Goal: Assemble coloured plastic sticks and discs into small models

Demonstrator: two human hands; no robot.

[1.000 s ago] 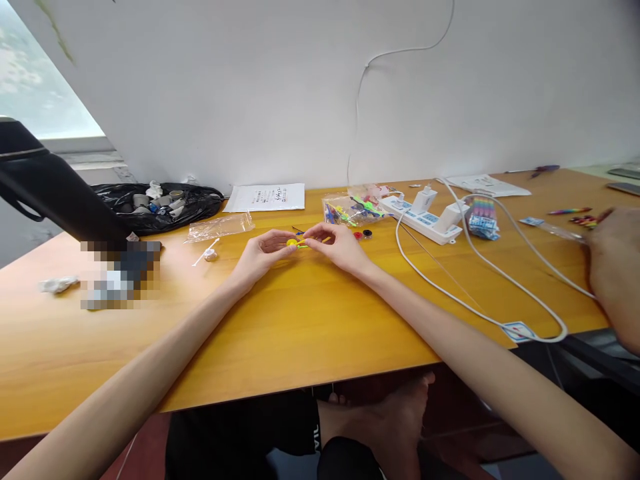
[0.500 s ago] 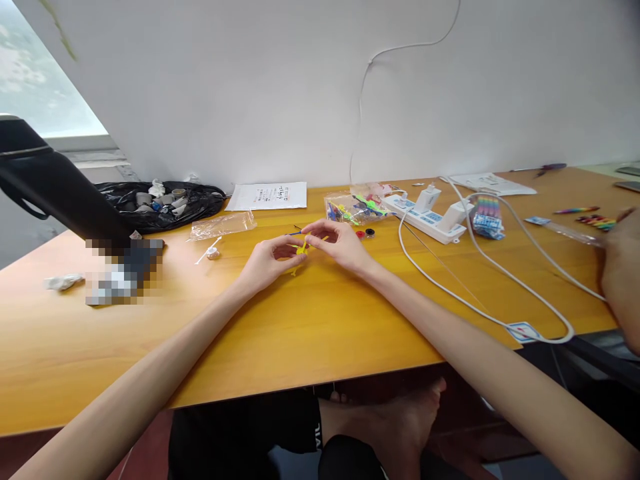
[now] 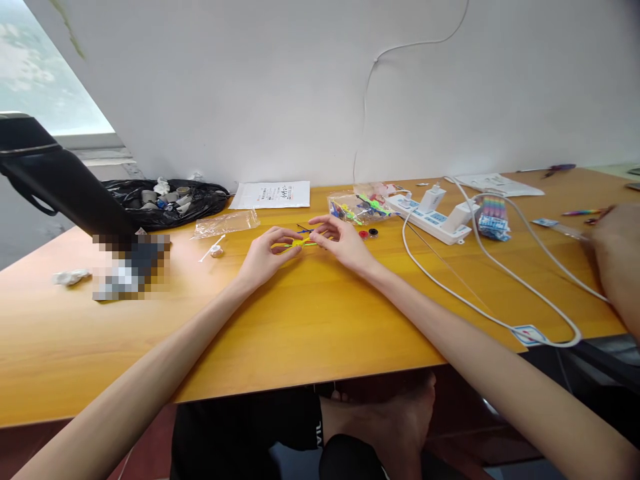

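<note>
Between my two hands is a small yellow plastic piece (image 3: pixel 299 243) with thin arms and a bit of green at its ends; its exact kind is too small to make out. My left hand (image 3: pixel 267 255) pinches it from the left with thumb and fingers. From the other side my right hand (image 3: pixel 344 245) grips its right end between thumb and fingertips. Just behind the fingers lies a thin blue piece (image 3: pixel 304 231), partly hidden. Red (image 3: pixel 363 234) and black (image 3: pixel 373 233) round pieces rest to the right of my right hand.
A clear bag of coloured plastic pieces (image 3: pixel 363 208) lies behind. On the right are a white power strip (image 3: pixel 430 220) with looping cables and a rainbow-coloured pack (image 3: pixel 493 218). Another person's arm (image 3: pixel 617 260) enters at the right edge. At left stand a black bottle (image 3: pixel 65 180) and black bag (image 3: pixel 205 200).
The yellow piece has turned from hanging upright to lying roughly level between my fingers. My right fingers have spread a little. The view has shifted slightly.
</note>
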